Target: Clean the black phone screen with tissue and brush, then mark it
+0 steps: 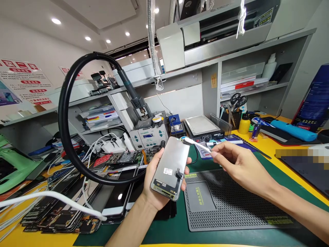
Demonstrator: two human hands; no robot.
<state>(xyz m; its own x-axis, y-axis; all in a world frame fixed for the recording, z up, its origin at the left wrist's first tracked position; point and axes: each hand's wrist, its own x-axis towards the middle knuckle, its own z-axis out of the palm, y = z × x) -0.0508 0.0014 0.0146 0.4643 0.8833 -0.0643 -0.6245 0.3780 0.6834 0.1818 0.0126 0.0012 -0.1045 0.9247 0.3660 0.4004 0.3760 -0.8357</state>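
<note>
My left hand (pixel 153 183) is wrapped round a phone screen part (pixel 171 161), whose silvery metal back faces me. The part is tilted and carries a small white label and a dark flex connector near its lower end. Between the fingertips of my right hand (pixel 231 159) is a slim white stick (pixel 199 145) with a swab-like white tip. That tip lies at the upper end of the screen part, by its top edge. Below my right hand is a grey perforated mat (pixel 226 202) on a green work mat (pixel 205 236).
Stacked phones and screens (pixel 118 197) lie at the left, under a thick black hose (pixel 63 113). Behind the hands stand a rework station (pixel 149 135) and a flat heating plate (pixel 202 125). A yellow bottle (pixel 244 124) and a blue-handled tool (pixel 294 130) are at the right.
</note>
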